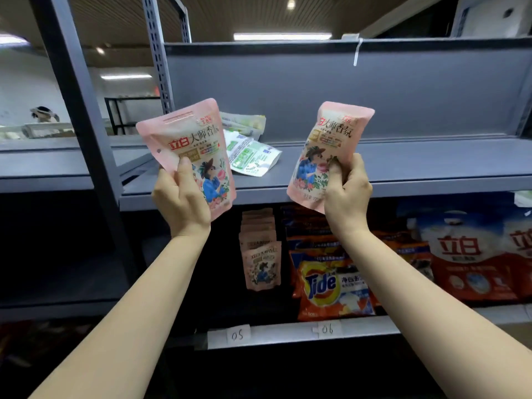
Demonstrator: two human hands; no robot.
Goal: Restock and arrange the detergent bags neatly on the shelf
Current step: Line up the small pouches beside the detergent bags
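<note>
The left hand (180, 203) is raised in front of the grey shelf (403, 168), its grip closed round the lower edge of a pink bag (187, 139), thumb across the printed front. The bag stands upright, tilted a little toward eleven o'clock, its top reaching above the shelf board. At three o'clock from it, well apart, the right hand (345, 194) holds a second pink bag (328, 142) of the same print, fingers curled and pinching its lower right side so the pouch creases there; this one leans toward one o'clock.

Between the two bags and further back, white and green pouches (250, 148) lie flat and untidy on the shelf board, at about twelve o'clock from the left hand.

On the lower shelf (288, 332), at six o'clock from the held bags, a row of pink bags (260, 254) of the same print stands one behind another above a paper label (237, 335) marked 05. Just beside it, at three o'clock, orange Tide bags (334, 289) stand above a label (326, 329) marked 06, and further toward three o'clock sit larger red and white bags (472, 263). Far off at nine o'clock, another person's head (43, 113) shows, blurred.
</note>
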